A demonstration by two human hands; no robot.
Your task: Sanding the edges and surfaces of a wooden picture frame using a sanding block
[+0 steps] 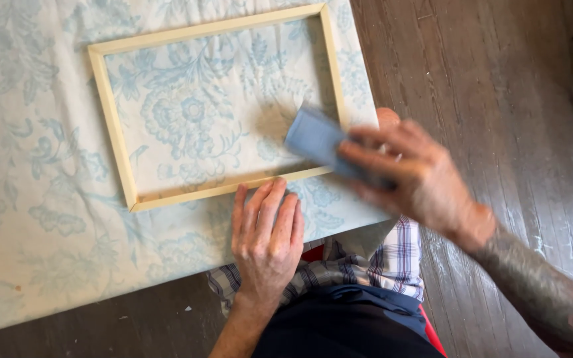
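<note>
Fingers point(373, 156) of the right hand point(419, 179) are curled and pinching a blue-grey sanding block point(316, 140), thumb under, other digits over its near end. The block and hand are motion-blurred, so the exact contact point cannot be told; the block's far end sits over the near right corner of the wooden frame point(115, 142), close to the rail or touching it.

Left hand point(268, 235): fingers straight, pressed close together, lying flat on the floral cloth point(41, 199). Fingertips touch the outer edge of the frame's near rail. It grips nothing; it only braces.

Frame: pale bare wood, rectangular, lying flat on the cloth-covered tabletop, slightly skewed to the table edge. Cloth shows through the open middle. Dark wooden floor point(499, 79) to the right and below; the person's plaid garment point(392, 258) at the table's edge.

Risks, as judged:
- Frame is held only by fingertip pressure on one side. A stroke along or away from that rail could slide or rotate it on the cloth.
- Cloth is loose; it could bunch and carry the frame with it.
- Block works near a mitred corner; heavy pressure there could round the edge or strain the joint.
- Left fingertips lie just beside the stroke path; an overshoot could scrape them.
</note>
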